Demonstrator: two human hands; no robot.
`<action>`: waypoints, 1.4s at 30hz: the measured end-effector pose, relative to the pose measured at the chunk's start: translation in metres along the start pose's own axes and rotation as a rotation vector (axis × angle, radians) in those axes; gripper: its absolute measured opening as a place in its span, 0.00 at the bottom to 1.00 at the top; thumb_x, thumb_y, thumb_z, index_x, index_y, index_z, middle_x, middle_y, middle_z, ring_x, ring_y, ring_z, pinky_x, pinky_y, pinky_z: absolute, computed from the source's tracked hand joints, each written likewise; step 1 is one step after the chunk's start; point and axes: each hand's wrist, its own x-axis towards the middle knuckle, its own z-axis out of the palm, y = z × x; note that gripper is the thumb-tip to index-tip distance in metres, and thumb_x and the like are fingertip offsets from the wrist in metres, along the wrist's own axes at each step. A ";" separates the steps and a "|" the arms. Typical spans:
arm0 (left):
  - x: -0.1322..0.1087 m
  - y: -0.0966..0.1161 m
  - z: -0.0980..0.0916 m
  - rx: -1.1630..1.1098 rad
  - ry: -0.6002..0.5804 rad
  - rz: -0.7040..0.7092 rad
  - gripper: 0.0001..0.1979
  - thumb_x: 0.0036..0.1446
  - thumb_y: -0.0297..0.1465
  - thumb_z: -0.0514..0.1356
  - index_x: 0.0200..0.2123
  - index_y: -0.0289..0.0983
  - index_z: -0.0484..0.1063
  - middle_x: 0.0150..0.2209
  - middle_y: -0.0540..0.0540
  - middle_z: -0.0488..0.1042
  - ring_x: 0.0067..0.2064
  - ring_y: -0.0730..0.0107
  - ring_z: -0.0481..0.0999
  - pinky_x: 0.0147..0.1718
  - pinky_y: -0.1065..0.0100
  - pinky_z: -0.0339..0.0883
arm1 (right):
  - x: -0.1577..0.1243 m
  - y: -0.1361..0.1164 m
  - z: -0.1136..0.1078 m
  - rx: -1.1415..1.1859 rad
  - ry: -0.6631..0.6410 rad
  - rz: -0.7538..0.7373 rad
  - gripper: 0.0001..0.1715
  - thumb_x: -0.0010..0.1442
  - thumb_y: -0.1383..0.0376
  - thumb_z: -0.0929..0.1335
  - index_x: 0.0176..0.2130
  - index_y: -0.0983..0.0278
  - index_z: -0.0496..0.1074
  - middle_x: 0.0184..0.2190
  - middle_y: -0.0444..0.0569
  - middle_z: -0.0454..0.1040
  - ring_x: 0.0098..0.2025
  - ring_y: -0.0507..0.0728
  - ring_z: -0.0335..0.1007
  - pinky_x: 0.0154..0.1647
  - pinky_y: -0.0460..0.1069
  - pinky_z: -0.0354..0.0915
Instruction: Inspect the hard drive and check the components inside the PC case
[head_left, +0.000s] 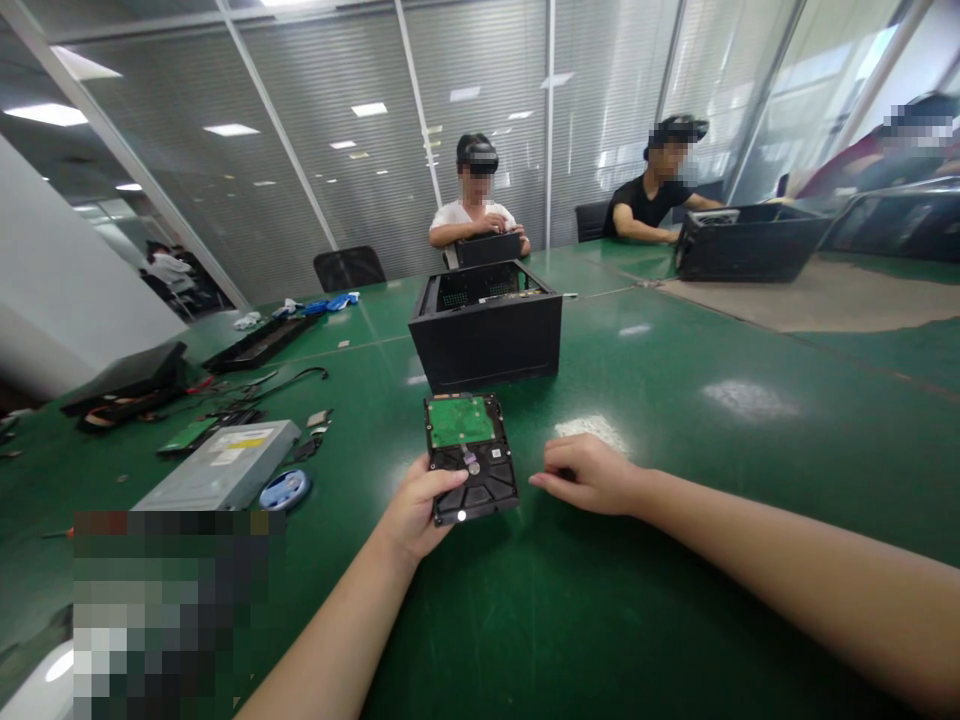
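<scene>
We see the hard drive [471, 458] lying circuit-side up at the frame's center, long axis running away from us. Our left hand [420, 510] grips its near left corner; our right hand [589, 475], loosely curled and empty, rests just right of it.

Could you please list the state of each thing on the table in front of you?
hard drive: circuit board up, flat on table
left hand: gripping the drive's near corner
right hand: curled on the table, beside the drive
computer case: open on top
optical drive: lying flat
</scene>
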 end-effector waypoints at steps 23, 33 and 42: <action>-0.006 -0.005 0.007 0.046 -0.226 0.028 0.24 0.47 0.25 0.67 0.50 0.33 0.73 0.46 0.35 0.79 0.46 0.48 0.79 0.45 0.53 0.74 | 0.002 -0.032 0.018 0.813 -0.134 0.423 0.23 0.59 0.48 0.69 0.32 0.66 0.68 0.24 0.42 0.69 0.19 0.48 0.64 0.19 0.44 0.58; -0.007 -0.010 0.012 0.034 -0.076 0.001 0.24 0.43 0.24 0.69 0.47 0.34 0.73 0.42 0.38 0.80 0.40 0.53 0.81 0.41 0.56 0.75 | 0.005 -0.030 0.023 0.780 -0.095 0.488 0.20 0.59 0.51 0.70 0.33 0.66 0.70 0.23 0.43 0.71 0.18 0.47 0.63 0.16 0.43 0.59; -0.006 -0.009 0.015 0.044 -0.005 0.001 0.27 0.39 0.24 0.70 0.47 0.35 0.72 0.42 0.40 0.80 0.42 0.51 0.81 0.42 0.54 0.75 | 0.007 -0.028 0.022 0.860 -0.092 0.494 0.19 0.57 0.52 0.71 0.32 0.66 0.69 0.22 0.41 0.68 0.18 0.47 0.63 0.16 0.43 0.59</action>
